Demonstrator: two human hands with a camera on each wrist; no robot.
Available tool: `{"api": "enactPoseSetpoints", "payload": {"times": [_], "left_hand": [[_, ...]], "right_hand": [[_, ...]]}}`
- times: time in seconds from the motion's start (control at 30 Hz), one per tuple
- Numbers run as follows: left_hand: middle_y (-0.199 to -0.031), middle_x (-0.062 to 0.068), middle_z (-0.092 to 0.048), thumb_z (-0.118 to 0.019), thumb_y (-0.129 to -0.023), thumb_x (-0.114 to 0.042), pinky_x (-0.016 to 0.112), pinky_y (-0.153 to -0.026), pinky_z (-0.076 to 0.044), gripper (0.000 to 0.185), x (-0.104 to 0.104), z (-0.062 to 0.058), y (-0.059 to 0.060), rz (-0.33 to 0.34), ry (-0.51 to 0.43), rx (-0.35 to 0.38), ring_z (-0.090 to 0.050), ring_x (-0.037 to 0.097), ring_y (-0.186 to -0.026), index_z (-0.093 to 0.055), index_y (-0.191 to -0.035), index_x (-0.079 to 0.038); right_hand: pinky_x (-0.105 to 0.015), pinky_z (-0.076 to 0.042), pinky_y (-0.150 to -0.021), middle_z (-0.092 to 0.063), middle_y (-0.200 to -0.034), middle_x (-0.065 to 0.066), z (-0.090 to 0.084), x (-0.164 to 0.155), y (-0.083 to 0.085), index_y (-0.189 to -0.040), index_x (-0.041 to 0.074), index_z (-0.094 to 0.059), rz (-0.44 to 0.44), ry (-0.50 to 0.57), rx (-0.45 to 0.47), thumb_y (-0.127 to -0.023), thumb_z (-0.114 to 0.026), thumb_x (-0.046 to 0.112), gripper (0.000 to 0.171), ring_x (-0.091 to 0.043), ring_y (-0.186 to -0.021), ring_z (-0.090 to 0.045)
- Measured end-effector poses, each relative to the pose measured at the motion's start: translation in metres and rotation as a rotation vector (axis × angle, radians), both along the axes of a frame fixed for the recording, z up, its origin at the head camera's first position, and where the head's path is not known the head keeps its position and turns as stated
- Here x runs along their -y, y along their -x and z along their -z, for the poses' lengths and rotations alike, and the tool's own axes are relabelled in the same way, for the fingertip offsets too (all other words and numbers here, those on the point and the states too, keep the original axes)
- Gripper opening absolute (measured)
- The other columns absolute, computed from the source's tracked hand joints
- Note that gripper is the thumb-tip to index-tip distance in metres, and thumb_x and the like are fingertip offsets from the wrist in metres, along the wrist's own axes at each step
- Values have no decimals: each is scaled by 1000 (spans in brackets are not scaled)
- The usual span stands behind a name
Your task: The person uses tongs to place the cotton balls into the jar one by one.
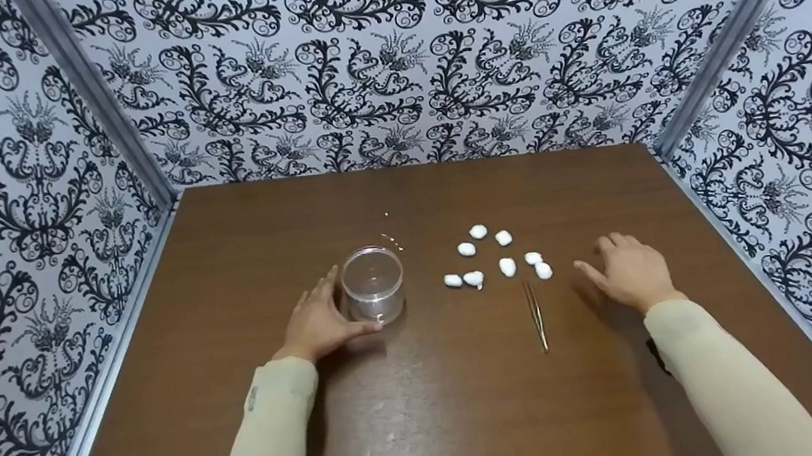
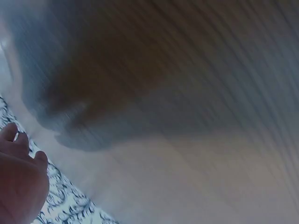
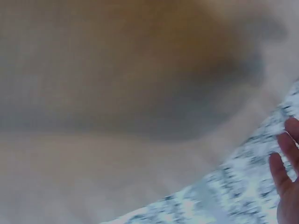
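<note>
Head view: left hand [image 1: 318,323] has its grip round the jar [image 1: 374,280] on the surface [image 1: 455,411], probably steadying it. Right hand [image 1: 633,272] is relaxed, holding nothing; balls [image 1: 507,267] and tweezers [image 1: 540,331] sit between, likely for easy reach.

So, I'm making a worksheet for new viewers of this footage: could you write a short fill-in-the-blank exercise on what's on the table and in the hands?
1. Of the left hand and the right hand, the one around the clear container is the ____ hand.
2. The small balls are ____ in colour.
3. The slim metal tool is a pair of ____.
4. The table top is ____ in colour.

Missing words: left; white; tweezers; brown.
</note>
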State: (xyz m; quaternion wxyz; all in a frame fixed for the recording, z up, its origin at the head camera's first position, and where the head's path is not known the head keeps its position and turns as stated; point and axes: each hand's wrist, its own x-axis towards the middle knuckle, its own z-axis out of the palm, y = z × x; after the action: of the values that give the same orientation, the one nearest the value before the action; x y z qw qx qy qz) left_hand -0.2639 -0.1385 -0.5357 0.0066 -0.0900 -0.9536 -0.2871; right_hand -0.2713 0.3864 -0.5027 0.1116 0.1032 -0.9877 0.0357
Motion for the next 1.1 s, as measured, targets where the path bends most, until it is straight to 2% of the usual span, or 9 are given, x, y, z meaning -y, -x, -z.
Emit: {"api": "enactPoseSetpoints", "payload": {"times": [0.07, 0.13, 0.23, 0.43, 0.63, 0.87, 1.1], "left_hand": [[-154, 15, -39, -88, -55, -66, 49, -116, -19, 133, -8, -1, 2, -22, -86, -3, -36, 37, -139, -24, -159, -13], [-149, 15, -45, -92, -53, -60, 51, -113, -26, 133, -15, -3, 3, -51, -158, 8, -40, 39, -135, -24, -158, -15], [-144, 18, -50, -96, -52, -54, 53, -108, -32, 134, -21, -3, 2, -97, -254, 38, -43, 40, -131, -23, -158, -15], [-138, 16, -55, -97, -54, -48, 50, -104, -38, 127, -21, 1, 0, -130, -348, 51, -50, 35, -125, -31, -155, -10], [-135, 18, -57, -98, -56, -41, 48, -104, -39, 118, -20, 5, 0, -102, -407, 40, -53, 34, -123, -37, -150, -3], [-133, 16, -59, -98, -57, -36, 44, -104, -39, 112, -26, 10, 4, -83, -441, 45, -53, 31, -122, -42, -146, -2], [-134, 16, -58, -99, -56, -37, 44, -105, -39, 114, -28, 13, 6, -61, -468, 49, -53, 30, -123, -41, -148, -1]], "right_hand": [[-56, -51, -66, -65, -94, -14, -9, 15, 1, -101, 3, -67, -7, 1, -28, -95, -57, 57, 55, -35, -84, -63], [-51, -50, -52, -64, -80, -6, -16, 33, 1, -90, 8, -67, -24, 0, -33, -93, -62, 54, 46, -29, -67, -61], [-49, -44, -43, -59, -65, -1, -21, 60, -2, -79, 13, -62, -47, -22, -11, -89, -67, 55, 43, -26, -54, -56], [-52, -45, -44, -54, -59, -6, -17, 103, -10, -69, 13, -54, -62, -113, 109, -86, -68, 60, 52, -30, -53, -56], [-48, -49, -49, -52, -57, -4, -6, 117, -15, -58, 14, -52, 3, -145, 247, -88, -67, 59, 57, -24, -52, -54], [-51, -51, -51, -57, -61, -7, 3, 115, -20, -59, 13, -55, 53, -121, 284, -91, -69, 47, 49, -28, -57, -59], [-47, -50, -48, -56, -59, -5, 1, 112, -23, -62, 13, -56, 35, -101, 296, -94, -67, 34, 40, -25, -54, -57]]}}
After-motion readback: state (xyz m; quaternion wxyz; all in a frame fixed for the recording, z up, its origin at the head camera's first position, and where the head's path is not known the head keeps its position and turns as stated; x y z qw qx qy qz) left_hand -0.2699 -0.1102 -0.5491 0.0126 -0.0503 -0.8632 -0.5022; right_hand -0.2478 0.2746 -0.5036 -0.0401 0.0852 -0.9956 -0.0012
